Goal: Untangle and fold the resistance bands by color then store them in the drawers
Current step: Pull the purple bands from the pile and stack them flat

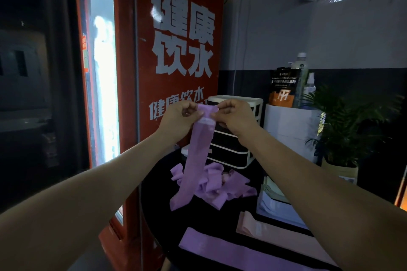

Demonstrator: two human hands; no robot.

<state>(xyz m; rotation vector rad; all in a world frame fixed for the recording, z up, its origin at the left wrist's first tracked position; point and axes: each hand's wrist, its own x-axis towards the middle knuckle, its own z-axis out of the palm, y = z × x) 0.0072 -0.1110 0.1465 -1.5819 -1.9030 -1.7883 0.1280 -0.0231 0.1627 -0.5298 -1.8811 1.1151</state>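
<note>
A purple band (199, 145) is held up by its top edge, pinched by the curled fingers of the left hand (179, 116) and the right hand (234, 114). Its lower end hangs onto a tangled purple pile (218, 185) on the dark bench (158, 215), before the drawers (233, 138).

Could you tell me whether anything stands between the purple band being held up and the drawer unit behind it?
Nothing visible does. The left hand and right hand pinch the long purple fabric band directly before the white-framed, dark-fronted drawer unit; its drawers look closed, though.
</note>
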